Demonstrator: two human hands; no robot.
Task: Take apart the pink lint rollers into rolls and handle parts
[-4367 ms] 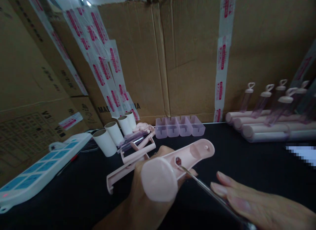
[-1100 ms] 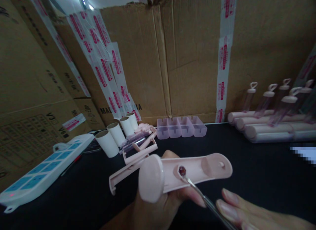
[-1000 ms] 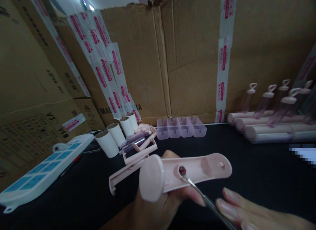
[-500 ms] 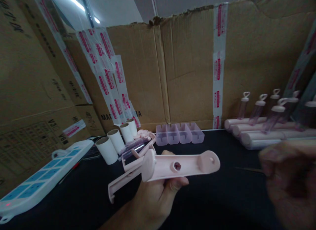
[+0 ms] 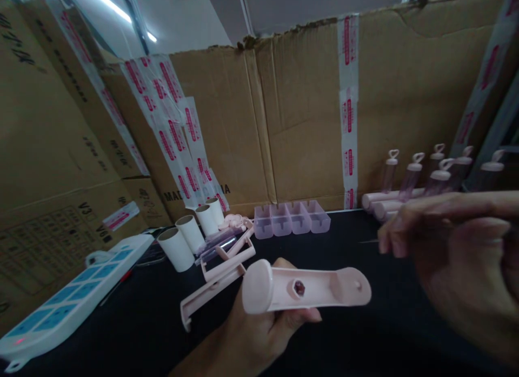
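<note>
A brown cardboard panel [image 5: 308, 123] is standing behind the lilac four-compartment tray [image 5: 279, 226], and a black tabletop [image 5: 344, 344] is extending in front of it. A blue-and-white socket strip [image 5: 44, 307] is lying well to the tray's left. Pink tubes [image 5: 371, 201] are lying to its right, partly masked by the right hand [image 5: 458, 258], which is showing blurred. The left hand [image 5: 263, 331] is gripping a pink trough-shaped plastic part [image 5: 320, 285] in front of the tray, thumb at the near edge, other fingers mostly hidden behind. The part is facing its hollow side to the viewer, its round end on the left. White cylinders [image 5: 176, 250] are standing left of the tray. The right hand's fingers are pinching a thin pointed tool [image 5: 368, 241], right of the tray; only its tip is showing. A dark red insert [image 5: 299, 288] is sitting in the part's raised socket.

Assessment: the part is probably light, stiff and rather slippery, its thin walls perhaps crackable; the long sides seem the sound hold, keeping fingers off the insert.
</note>
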